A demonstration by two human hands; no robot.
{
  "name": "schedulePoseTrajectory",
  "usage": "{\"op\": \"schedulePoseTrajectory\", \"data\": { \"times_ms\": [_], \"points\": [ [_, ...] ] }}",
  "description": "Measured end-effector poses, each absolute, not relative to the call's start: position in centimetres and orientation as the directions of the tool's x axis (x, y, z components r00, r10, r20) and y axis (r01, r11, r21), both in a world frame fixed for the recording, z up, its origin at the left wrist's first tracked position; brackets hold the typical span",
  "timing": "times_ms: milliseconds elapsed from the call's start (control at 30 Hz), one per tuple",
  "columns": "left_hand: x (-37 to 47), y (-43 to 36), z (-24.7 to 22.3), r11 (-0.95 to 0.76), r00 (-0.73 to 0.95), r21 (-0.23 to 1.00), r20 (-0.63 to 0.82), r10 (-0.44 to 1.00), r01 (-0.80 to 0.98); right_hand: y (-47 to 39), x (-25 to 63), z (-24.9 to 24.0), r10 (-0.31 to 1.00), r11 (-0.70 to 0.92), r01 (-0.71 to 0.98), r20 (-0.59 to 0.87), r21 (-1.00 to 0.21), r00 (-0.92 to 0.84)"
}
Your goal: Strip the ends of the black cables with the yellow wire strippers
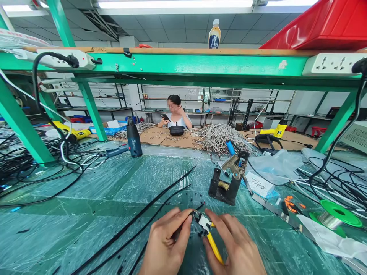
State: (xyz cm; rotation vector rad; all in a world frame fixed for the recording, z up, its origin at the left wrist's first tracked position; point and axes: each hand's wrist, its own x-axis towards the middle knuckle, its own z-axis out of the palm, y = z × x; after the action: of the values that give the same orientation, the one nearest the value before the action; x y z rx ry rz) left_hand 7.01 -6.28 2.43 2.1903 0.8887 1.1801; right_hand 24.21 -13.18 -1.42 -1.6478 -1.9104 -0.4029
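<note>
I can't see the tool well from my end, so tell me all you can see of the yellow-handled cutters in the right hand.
The cutters are small side cutters with slim yellow handles and a dark metal head marked with a white patch. The right hand grips the handles; the head points up and left toward the left hand, whose fingertips pinch a thin black cable right at the jaws. Whether the jaws are closed cannot be told. Tiny black offcuts lie around them on the green plastic sheet.

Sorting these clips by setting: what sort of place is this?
Likely a cable or wire-harness assembly workshop: a heat gun, a heap of cut wires and a solder spool share the plastic-covered bench, with yellow-handled cutters in the right hand.
</note>
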Motion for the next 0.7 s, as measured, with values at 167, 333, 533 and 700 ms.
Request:
{"op": "schedulePoseTrajectory", "data": {
  "times_ms": [167,333,533,700],
  "points": [
    [7.01,-6.31,2.13,-0.694,0.380,0.644,0.583,0.718,0.323,-13.29,24.25,-1.49,0.769,0.186,0.981,0.629,-0.045,-0.117],
    [6.94,-6.36,1.91,-0.696,0.373,0.639,0.589,0.717,0.327,-13.16,24.09,-1.54,0.760,0.165,0.986,0.639,-0.009,-0.121],
    [6.82,-6.37,1.68,-0.631,0.381,0.709,0.514,0.768,0.316,-13.09,23.97,-1.88,0.729,0.126,0.992,0.676,0.025,-0.109],
    [6.96,-6.13,2.04,-0.574,0.421,0.783,0.449,0.788,0.240,-13.22,23.82,-2.09,0.727,0.100,0.994,0.680,0.034,-0.096]
  ]
}}
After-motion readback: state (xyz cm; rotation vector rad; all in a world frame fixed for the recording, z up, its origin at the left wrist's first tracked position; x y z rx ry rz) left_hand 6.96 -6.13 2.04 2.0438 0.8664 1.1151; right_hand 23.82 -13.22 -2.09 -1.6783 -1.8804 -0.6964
